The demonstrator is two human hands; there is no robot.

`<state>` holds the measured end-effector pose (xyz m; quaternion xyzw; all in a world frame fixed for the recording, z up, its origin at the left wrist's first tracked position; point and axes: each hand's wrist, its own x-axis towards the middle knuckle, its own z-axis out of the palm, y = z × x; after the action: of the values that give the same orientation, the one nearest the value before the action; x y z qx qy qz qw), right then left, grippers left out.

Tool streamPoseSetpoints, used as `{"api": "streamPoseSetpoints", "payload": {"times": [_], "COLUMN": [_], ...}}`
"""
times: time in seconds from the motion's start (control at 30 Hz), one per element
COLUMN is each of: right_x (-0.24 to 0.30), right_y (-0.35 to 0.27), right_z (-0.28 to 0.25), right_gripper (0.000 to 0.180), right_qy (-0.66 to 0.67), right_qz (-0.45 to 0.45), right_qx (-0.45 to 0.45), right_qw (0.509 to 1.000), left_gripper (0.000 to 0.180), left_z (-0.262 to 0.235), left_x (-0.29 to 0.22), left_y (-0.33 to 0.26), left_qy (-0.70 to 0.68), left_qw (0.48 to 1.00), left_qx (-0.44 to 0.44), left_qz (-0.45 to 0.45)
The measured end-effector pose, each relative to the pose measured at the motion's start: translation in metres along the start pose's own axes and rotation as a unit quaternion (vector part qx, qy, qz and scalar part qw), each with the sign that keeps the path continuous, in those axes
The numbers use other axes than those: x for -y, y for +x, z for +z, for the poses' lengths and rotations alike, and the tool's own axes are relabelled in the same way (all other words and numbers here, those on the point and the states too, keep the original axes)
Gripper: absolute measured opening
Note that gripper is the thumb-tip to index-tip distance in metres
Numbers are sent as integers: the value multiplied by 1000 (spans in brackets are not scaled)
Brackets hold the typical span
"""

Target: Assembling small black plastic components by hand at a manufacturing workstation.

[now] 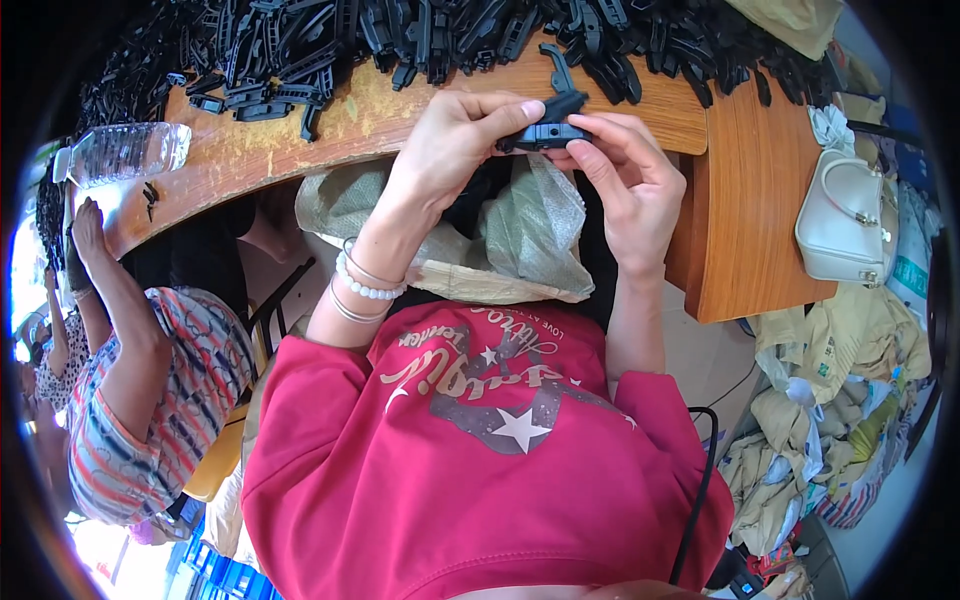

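head view, and i see the left hand [445, 138] pinching a black part [546, 134], fingertips narrow on its left end; the right hand [637, 190] grips its right end. black pieces [430, 30] heap beyond the fingers, a woven sack [535, 238] below them.

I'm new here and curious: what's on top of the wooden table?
A heap of black parts along its far side, and a clear bottle lying near its left end. The heap hides the far part of the wooden table, so anything underneath cannot be seen.
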<state>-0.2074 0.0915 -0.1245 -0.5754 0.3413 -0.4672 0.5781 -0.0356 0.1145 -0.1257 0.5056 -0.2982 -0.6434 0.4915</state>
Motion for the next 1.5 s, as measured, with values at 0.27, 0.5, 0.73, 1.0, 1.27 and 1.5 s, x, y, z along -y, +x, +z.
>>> {"api": "streamPoseSetpoints", "payload": {"times": [0.27, 0.5, 0.73, 1.0, 1.27, 1.5], "right_x": [-2, -11, -24, -40, -24, 6], "right_y": [0, 3, 12, 62, 49, 11], "right_z": [0, -10, -34, -48, -59, -24], "right_gripper": [30, 29, 11, 22, 18, 24], "right_qy": [-136, -125, -208, -465, -556, 41], "right_qz": [-57, -5, -78, -117, -117, 25], "right_qx": [-50, 19, 25, -104, -120, -3], "right_qw": [988, 992, 975, 871, 814, 999], "left_gripper": [32, 34, 36, 22, 15, 19], "left_z": [9, 2, -23, 6, 3, 13], "left_x": [5, 3, -5, 2, 5, 2], "left_y": [-19, -24, -24, 51, 38, 14], "left_qy": [266, 327, 457, 564, 567, 127], "left_qw": [951, 913, 857, 695, 684, 983], "left_qx": [-3, -3, 114, 27, -22, 27], "left_qz": [158, 243, 209, 444, 459, 127]}}
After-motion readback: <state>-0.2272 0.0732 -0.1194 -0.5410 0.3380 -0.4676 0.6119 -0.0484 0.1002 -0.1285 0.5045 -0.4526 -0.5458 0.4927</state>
